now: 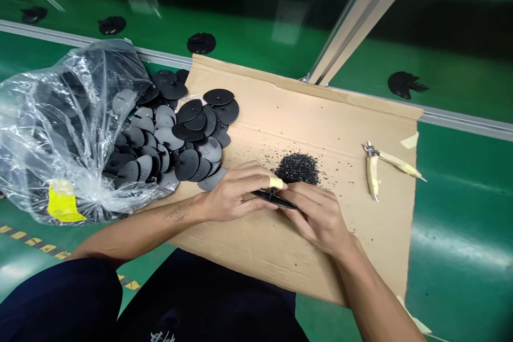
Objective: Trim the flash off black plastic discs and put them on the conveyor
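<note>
Between my two hands is a thin black plastic disc (282,201), tilted nearly edge-on, with a small stem on its face. My left hand (240,189) grips its left side, and yellow tape wraps one finger. My right hand (318,214) pinches the right edge of the same disc. Just beyond the hands lies a pile of small black plastic bits (298,168) on the cardboard sheet (248,256). A heap of similar black discs (188,163) spills out to the left of my hands.
A clear plastic bag (80,133) with a yellow label holds more discs at the left. Side cutters (374,157) with tape-wrapped handles lie open on the cardboard's right. A metal frame rail (460,120) and an upright post (356,16) stand behind a glossy green panel.
</note>
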`<state>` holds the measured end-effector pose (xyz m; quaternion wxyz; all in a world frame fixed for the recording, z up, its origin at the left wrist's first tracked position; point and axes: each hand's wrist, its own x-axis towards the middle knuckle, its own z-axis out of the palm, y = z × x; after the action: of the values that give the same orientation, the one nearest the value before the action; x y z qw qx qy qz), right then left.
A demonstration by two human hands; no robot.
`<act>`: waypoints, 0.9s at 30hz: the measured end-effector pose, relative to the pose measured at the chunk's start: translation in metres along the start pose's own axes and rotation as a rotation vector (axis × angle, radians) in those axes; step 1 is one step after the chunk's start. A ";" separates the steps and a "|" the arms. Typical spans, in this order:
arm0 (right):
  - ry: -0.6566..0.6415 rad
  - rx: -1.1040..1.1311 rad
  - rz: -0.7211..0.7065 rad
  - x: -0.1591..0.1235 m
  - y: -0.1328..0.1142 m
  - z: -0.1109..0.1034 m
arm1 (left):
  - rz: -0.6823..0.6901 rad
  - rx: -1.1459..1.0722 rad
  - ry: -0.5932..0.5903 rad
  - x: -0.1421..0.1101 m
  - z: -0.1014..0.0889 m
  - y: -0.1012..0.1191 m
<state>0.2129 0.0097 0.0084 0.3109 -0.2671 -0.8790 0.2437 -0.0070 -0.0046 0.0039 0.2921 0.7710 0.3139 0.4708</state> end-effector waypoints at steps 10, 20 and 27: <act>0.018 0.006 -0.062 -0.002 0.002 0.001 | 0.054 0.016 0.005 0.002 -0.001 0.002; 0.039 0.043 -0.096 0.000 0.000 0.002 | 0.064 -0.012 0.073 0.000 0.000 0.006; 0.042 0.009 -0.114 0.000 0.000 0.001 | 0.070 -0.020 0.056 0.001 0.000 0.006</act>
<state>0.2118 0.0095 0.0075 0.3437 -0.2203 -0.8850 0.2238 -0.0052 -0.0079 0.0092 0.2742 0.7650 0.2901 0.5054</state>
